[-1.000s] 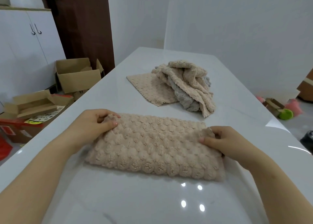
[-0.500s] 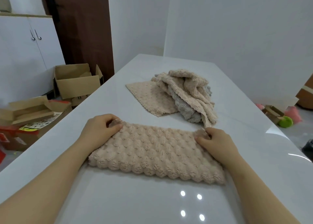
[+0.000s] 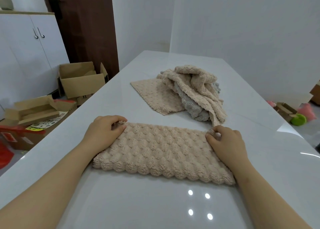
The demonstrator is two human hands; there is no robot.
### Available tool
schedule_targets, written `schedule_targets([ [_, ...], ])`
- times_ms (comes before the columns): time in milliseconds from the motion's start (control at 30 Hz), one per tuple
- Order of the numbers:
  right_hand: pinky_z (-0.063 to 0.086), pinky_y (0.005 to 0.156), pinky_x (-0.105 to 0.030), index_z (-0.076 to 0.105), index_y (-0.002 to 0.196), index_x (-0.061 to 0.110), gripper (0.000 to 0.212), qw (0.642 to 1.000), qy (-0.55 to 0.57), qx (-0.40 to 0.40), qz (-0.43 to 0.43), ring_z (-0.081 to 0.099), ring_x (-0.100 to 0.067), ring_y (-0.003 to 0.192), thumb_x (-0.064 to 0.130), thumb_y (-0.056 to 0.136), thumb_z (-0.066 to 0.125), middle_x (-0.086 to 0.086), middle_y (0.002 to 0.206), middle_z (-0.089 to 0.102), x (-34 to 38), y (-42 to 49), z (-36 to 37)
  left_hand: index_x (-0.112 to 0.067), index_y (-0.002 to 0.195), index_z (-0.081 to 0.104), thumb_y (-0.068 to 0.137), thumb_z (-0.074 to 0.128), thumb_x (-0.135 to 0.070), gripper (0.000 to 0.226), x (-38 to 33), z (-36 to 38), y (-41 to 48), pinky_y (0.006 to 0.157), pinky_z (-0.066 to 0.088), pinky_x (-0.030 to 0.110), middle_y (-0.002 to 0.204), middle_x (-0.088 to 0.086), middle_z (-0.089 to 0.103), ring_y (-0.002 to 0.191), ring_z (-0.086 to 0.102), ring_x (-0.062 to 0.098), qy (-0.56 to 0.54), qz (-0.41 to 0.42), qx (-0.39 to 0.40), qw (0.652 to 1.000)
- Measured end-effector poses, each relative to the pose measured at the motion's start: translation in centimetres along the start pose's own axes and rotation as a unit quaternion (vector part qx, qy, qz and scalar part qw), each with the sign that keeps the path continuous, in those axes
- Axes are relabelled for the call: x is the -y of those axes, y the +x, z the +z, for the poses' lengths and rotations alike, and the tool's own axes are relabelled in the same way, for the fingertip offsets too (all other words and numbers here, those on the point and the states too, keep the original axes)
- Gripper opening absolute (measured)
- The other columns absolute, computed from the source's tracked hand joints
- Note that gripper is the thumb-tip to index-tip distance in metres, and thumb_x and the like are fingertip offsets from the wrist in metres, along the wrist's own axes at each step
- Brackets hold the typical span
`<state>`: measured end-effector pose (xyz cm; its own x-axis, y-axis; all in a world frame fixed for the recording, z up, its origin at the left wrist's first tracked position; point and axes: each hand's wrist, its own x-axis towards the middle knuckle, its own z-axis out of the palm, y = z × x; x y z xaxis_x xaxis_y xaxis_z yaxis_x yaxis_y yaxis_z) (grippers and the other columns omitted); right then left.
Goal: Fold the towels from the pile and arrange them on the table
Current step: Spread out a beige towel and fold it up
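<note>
A beige bobble-textured towel (image 3: 162, 151) lies folded into a long strip on the white table (image 3: 138, 208), right in front of me. My left hand (image 3: 103, 131) pinches its far left corner. My right hand (image 3: 225, 140) pinches its far right corner. Further back sits the pile of towels (image 3: 194, 93), beige ones crumpled over a grey one. One beige towel (image 3: 159, 97) spreads flat out of the pile to the left.
Open cardboard boxes (image 3: 81, 80) and flattened cartons (image 3: 32, 111) lie on the floor to the left, beside a white cabinet (image 3: 26, 55). Small boxes, a green ball (image 3: 298, 119) and pink items sit on the floor to the right. Walls close the far end.
Both hands slid along the towel toward its far corners and the towel shifted slightly away from me. The pile has not moved.
</note>
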<state>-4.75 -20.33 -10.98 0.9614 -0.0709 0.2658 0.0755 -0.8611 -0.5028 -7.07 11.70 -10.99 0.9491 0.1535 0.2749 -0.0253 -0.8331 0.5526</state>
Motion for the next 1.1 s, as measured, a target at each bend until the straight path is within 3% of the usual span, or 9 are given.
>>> schedule_targets([
  [100, 0.039, 0.081, -0.035, 0.064, 0.098, 0.021, 0.015, 1.000, 0.020, 0.005, -0.008, 0.048, -0.030, 0.104, 0.026, 0.086, 0.056, -0.002, 0.098, 0.068, 0.1, -0.1, -0.2, -0.025, 0.100, 0.067, 0.087, 0.059, -0.031, 0.017, -0.2, -0.1, -0.4, 0.082, 0.043, 0.036, 0.089, 0.000, 0.066, 0.091, 0.054, 0.022, 0.004, 0.000, 0.002, 1.000],
  [233, 0.043, 0.085, -0.039, 0.064, 0.102, 0.020, 0.018, 0.999, 0.040, 0.013, -0.013, 0.053, -0.032, 0.101, 0.023, 0.085, 0.058, -0.005, 0.097, 0.068, 0.1, -0.1, -0.5, -0.026, 0.066, 0.052, 0.085, 0.059, -0.040, 0.024, -0.4, -0.3, -0.6, 0.064, 0.036, 0.034, 0.066, -0.002, 0.055, 0.077, 0.050, 0.025, 0.036, -0.009, 0.014, 0.999],
  [400, 0.039, 0.072, -0.032, 0.062, 0.084, 0.018, 0.003, 0.997, 0.062, 0.015, -0.031, 0.055, -0.025, 0.089, 0.020, 0.084, 0.061, 0.001, 0.083, 0.062, -0.2, 0.1, -0.5, -0.033, 0.077, 0.063, 0.082, 0.065, -0.037, 0.007, -0.6, -0.7, -0.8, 0.062, 0.041, 0.026, 0.069, -0.012, 0.062, 0.072, 0.057, 0.011, -0.067, -0.047, 0.011, 0.997],
  [533, 0.033, 0.063, -0.024, 0.061, 0.087, 0.019, 0.002, 0.993, 0.090, -0.011, -0.076, 0.052, -0.014, 0.077, 0.020, 0.087, 0.060, 0.008, 0.077, 0.058, -0.3, -0.1, -0.6, -0.032, 0.087, 0.069, 0.080, 0.070, -0.025, 0.010, -0.7, -1.1, -0.8, 0.076, 0.052, 0.040, 0.089, 0.008, 0.067, 0.082, 0.062, 0.025, -0.204, -0.074, -0.012, 0.976],
  [633, 0.034, 0.058, -0.006, 0.054, 0.083, 0.029, 0.012, 0.985, 0.155, -0.023, -0.078, 0.051, 0.002, 0.070, 0.020, 0.087, 0.059, 0.018, 0.074, 0.056, -0.1, -0.3, -0.7, -0.035, 0.078, 0.070, 0.078, 0.071, -0.012, 0.023, -0.9, -1.2, -0.9, 0.045, 0.045, 0.019, 0.087, 0.007, 0.065, 0.056, 0.057, 0.010, -0.306, -0.092, -0.011, 0.947],
  [700, 0.035, 0.061, -0.004, 0.050, 0.079, 0.034, 0.021, 0.978, 0.199, -0.017, -0.066, 0.052, 0.005, 0.073, 0.017, 0.086, 0.061, 0.019, 0.082, 0.057, 0.0, -0.5, -0.8, -0.033, 0.076, 0.071, 0.078, 0.071, -0.015, 0.018, -1.0, -1.1, -1.0, 0.037, 0.037, 0.013, 0.075, 0.006, 0.067, 0.041, 0.049, 0.005, -0.325, -0.109, 0.004, 0.939],
  [800, 0.038, 0.063, -0.017, 0.053, 0.078, 0.032, 0.021, 0.974, 0.223, -0.001, -0.040, 0.055, 0.001, 0.078, 0.017, 0.081, 0.066, 0.016, 0.083, 0.061, -0.1, -0.4, -0.8, -0.028, 0.074, 0.071, 0.081, 0.069, -0.026, 0.008, -0.8, -0.9, -0.9, 0.049, 0.042, 0.020, 0.067, -0.005, 0.068, 0.051, 0.052, 0.010, -0.313, -0.113, -0.028, 0.943],
  [933, 0.035, 0.061, -0.016, 0.057, 0.075, 0.025, 0.014, 0.980, 0.196, -0.032, -0.010, 0.054, -0.002, 0.073, 0.017, 0.080, 0.067, 0.014, 0.074, 0.060, -0.1, -0.2, -0.5, -0.020, 0.072, 0.070, 0.080, 0.070, -0.014, 0.010, -0.3, -0.7, -0.6, 0.071, 0.048, 0.033, 0.077, 0.003, 0.068, 0.074, 0.059, 0.018, -0.351, -0.130, -0.045, 0.926],
  [1100, 0.032, 0.072, -0.020, 0.060, 0.098, 0.022, 0.012, 0.982, 0.182, -0.043, 0.012, 0.054, -0.011, 0.084, 0.016, 0.087, 0.059, 0.006, 0.089, 0.062, -0.1, -0.2, -0.4, -0.026, 0.070, 0.066, 0.077, 0.070, -0.004, 0.023, 0.2, -0.3, -0.4, 0.067, 0.044, 0.023, 0.077, -0.006, 0.068, 0.072, 0.061, 0.009, -0.296, -0.110, -0.081, 0.945],
])
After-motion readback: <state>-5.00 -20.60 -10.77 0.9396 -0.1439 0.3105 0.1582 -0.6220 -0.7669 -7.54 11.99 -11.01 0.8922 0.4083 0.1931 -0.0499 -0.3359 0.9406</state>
